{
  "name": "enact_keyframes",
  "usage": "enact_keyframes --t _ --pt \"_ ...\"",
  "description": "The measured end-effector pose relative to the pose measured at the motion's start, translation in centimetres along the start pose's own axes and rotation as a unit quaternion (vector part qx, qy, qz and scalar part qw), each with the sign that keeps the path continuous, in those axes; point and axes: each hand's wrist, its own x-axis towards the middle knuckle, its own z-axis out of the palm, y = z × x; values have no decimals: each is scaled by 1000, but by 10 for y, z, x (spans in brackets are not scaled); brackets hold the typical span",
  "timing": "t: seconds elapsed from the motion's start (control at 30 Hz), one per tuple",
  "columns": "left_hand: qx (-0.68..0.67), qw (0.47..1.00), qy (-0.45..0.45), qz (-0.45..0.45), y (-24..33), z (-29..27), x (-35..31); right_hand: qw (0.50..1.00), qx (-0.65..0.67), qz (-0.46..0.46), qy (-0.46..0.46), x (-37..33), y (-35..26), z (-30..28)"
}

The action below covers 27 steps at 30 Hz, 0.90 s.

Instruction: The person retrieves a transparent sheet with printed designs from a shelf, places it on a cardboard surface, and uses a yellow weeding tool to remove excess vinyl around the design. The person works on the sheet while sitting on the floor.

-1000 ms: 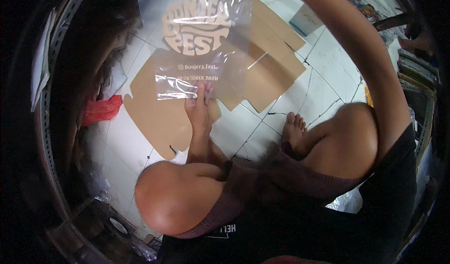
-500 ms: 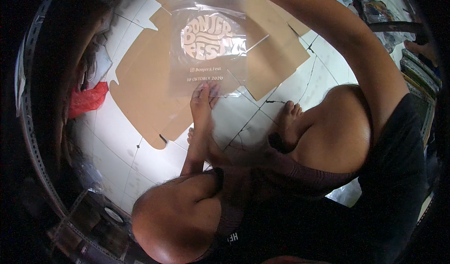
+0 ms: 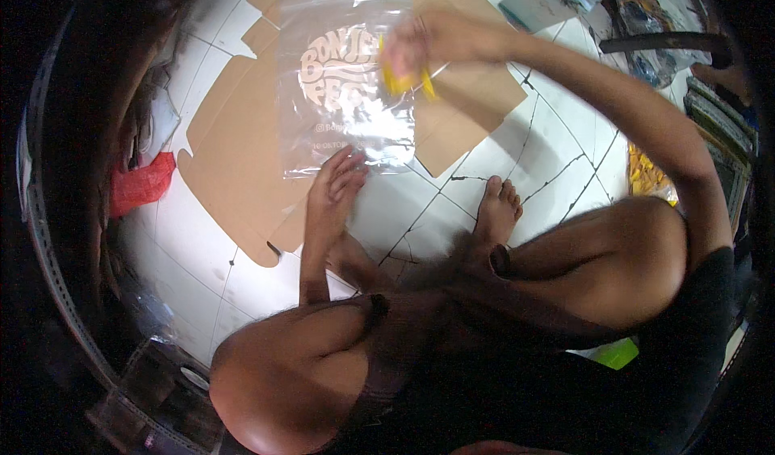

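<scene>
A clear plastic zip bag [image 3: 295, 108] with pale round printing lies over a flattened brown cardboard piece [image 3: 234, 116] on the tiled floor. At the bag's lower edge is my left hand [image 3: 333, 182], its fingers partly stretched and slightly apart against the plastic. My right hand [image 3: 413, 45] is over the right part of the bag, closed and smeared by motion. In it is a small yellow item [image 3: 397, 82], too blurred to name, that covers part of the printing.
A white box [image 3: 541, 1] stands at the far right, near clear plastic packaging [image 3: 650, 31]. Yellow-orange packets [image 3: 646, 172] lie by my right forearm. Red plastic [image 3: 145, 182] is at the left. My bare foot [image 3: 498, 205] rests on cracked tiles [image 3: 557, 156].
My right hand has left the bag's top and is now over its right side with a yellow item. My left hand's fingers have loosened at the lower edge. The view has shifted slightly.
</scene>
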Motion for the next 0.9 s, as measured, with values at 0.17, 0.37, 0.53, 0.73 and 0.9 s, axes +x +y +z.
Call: enact_keyframes --t 0.17,0.37,0.53,0.73,0.9 --pt "11 988 -152 33 -5 32 19 986 111 121 -31 -53 -42 86" --pt "123 970 -207 31 4 40 18 990 -46 123 49 -73 -52 88" --pt "204 935 -219 192 15 46 19 971 -198 -41 125 -87 -45 84" --pt "-52 987 -112 100 48 45 30 974 -56 -124 181 -74 -67 104" --pt "-150 980 -68 115 67 62 36 953 109 -79 272 -74 -63 98"
